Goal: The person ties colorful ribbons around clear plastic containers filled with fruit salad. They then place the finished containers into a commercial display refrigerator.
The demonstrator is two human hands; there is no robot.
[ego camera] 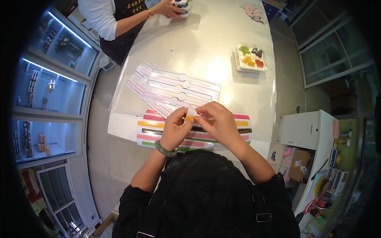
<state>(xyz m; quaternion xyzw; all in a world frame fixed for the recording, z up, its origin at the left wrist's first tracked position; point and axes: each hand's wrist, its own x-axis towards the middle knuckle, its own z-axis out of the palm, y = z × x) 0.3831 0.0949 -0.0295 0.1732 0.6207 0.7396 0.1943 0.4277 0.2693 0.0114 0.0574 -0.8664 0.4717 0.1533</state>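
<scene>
Between the fingertips of my left hand (177,126) and my right hand (218,122) is a small curled piece of sticker paper (191,112), white with a yellow part. Both hands pinch it just above a sheet of coloured label strips (151,124) in pink, yellow, black and green at the near table edge. Beyond my hands lies a fanned pile of used-looking label sheets (166,86), white with thin coloured outlines and round shapes. A green bangle (164,149) circles my left wrist. My fingers partly hide the piece and the strips.
A clear box of cream and cut fruit (251,58) stands on the table (190,53) at the right. At the far left a co-worker's hand (169,9) touches stacked clear boxes (182,6). A crumpled pinkish cloth (253,12) lies at the far right.
</scene>
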